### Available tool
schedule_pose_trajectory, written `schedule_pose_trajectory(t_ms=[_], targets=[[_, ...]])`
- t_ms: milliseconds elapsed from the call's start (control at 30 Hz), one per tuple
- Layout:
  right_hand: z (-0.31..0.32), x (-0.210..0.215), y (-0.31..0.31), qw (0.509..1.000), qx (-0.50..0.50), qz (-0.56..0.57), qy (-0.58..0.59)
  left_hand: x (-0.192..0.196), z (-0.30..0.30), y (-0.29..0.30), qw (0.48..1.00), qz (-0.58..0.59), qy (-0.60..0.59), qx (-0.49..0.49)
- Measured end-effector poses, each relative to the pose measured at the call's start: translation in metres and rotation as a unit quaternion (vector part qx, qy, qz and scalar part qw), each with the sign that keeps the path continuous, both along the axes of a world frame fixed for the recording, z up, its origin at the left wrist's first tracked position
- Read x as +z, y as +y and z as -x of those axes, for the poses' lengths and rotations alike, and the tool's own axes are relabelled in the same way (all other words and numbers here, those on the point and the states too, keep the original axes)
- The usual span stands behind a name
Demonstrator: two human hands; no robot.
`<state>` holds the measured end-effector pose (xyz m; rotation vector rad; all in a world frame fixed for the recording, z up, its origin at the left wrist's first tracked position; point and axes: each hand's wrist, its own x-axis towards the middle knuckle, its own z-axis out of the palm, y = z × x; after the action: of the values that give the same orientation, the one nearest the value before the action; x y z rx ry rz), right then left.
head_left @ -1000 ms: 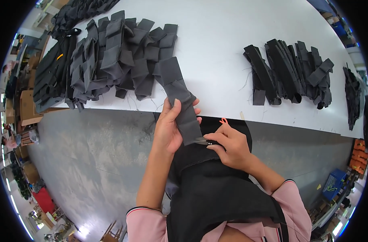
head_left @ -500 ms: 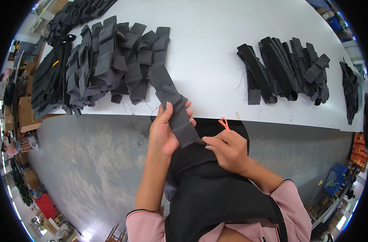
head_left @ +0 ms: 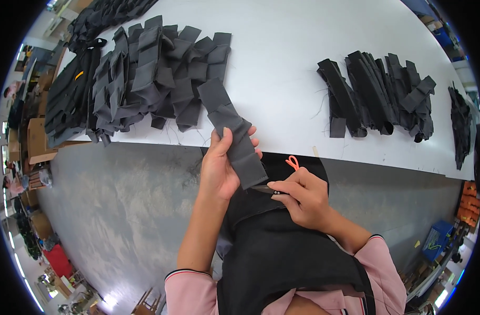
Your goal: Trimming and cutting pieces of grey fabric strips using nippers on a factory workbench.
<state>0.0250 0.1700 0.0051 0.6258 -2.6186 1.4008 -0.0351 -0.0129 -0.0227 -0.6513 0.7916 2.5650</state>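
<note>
the left hand (head_left: 219, 168) is closed around a dark grey fabric strip (head_left: 234, 131) just off the white table (head_left: 282, 63) edge. the right hand (head_left: 303, 197) pinches small thread snips (head_left: 266, 189) at its lower end. the strip looks light and floppy; best gripped mid-length.

fabric strip in hand (head_left: 234, 137): just 1
thread snips (head_left: 275, 190): 1
piles of dark strips on the tabletop (head_left: 282, 63): 2 big ones (head_left: 145, 73) (head_left: 376, 94)
hands: 2 (head_left: 219, 168) (head_left: 303, 197)
</note>
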Motion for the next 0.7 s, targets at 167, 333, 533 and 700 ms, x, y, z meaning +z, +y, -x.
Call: schedule_pose_trajectory(t_ms=[167,333,533,700], targets=[[0.012,0.002,-0.008,0.997,0.054,-0.051,0.005,0.003,-0.002,0.002,1.0,0.001,-0.002,-0.015],[0.014,0.006,-0.01,0.994,0.066,-0.09,0.012,0.004,-0.001,0.0,1.0,-0.008,0.002,-0.016],[0.013,0.001,-0.008,0.981,0.087,-0.141,0.098,0.002,0.0,-0.001,0.999,-0.023,-0.017,-0.026],[0.012,0.006,-0.001,0.975,0.093,-0.15,0.132,-0.001,-0.001,0.0,0.998,-0.047,-0.032,-0.034]])
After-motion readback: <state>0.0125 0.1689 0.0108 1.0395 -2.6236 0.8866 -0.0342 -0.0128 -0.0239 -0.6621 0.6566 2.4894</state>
